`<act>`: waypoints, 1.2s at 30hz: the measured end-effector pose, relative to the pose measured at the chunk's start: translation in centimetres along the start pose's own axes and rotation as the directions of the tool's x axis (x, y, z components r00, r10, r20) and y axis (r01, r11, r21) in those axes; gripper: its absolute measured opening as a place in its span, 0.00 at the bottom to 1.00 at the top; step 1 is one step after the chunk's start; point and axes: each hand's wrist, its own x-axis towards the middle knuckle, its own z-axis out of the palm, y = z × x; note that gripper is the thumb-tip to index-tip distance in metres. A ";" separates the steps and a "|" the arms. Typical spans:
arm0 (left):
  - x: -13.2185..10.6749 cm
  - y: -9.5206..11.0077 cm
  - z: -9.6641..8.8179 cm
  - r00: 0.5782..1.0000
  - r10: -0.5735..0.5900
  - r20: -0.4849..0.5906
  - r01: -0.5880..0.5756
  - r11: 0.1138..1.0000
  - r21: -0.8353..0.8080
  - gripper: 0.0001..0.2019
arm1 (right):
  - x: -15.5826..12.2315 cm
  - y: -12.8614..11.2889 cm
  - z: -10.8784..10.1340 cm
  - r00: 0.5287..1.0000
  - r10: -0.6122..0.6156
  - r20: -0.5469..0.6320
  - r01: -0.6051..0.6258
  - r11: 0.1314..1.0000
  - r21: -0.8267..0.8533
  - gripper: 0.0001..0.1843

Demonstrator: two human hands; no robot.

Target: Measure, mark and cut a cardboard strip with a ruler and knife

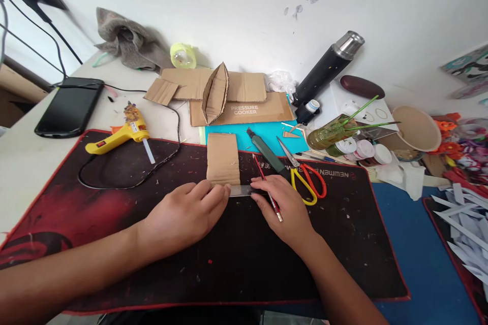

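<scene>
My left hand is closed, its fingers and thumb pinching the left end of a clear ruler. The ruler lies across the near edge of a small brown cardboard piece on the mat. At the ruler's other end is my right hand, thumb and fingertips against it. A dark red pencil slants through the fingers of that hand, its tip pointing away from me. Just beyond lie a green utility knife and scissors with one yellow and one red handle.
A yellow glue gun with its cord lies left on the black mat, near a phone. Cut cardboard sits at the back. A black thermos, paint jars and a bowl stand right.
</scene>
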 end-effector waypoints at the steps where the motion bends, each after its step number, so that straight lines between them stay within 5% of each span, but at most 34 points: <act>1: 0.0 0.1 0.2 1.000 -0.001 0.006 0.001 1.000 -0.013 0.16 | 0.1 0.1 -0.1 1.000 0.000 0.006 0.000 1.000 -0.002 0.09; 5: -0.6 0.4 1.0 0.998 -0.046 0.045 0.051 0.989 -0.140 0.14 | 0.3 0.8 -0.2 0.999 -0.018 0.044 0.020 0.999 -0.034 0.07; 12: -3.2 -1.3 1.7 0.935 -0.349 0.071 0.342 0.826 -0.449 0.19 | -0.2 1.3 -0.2 0.998 -0.045 0.042 0.048 0.997 -0.066 0.09; 30: -4.0 -3.1 2.8 0.939 -0.290 0.183 0.343 0.783 -0.518 0.26 | -0.3 1.3 0.0 0.994 -0.088 0.062 0.099 0.977 -0.191 0.12; 36: -4.0 -3.0 3.0 0.942 -0.312 0.126 0.330 0.784 -0.526 0.21 | -0.5 1.2 -0.5 0.992 -0.109 0.063 0.120 0.967 -0.225 0.12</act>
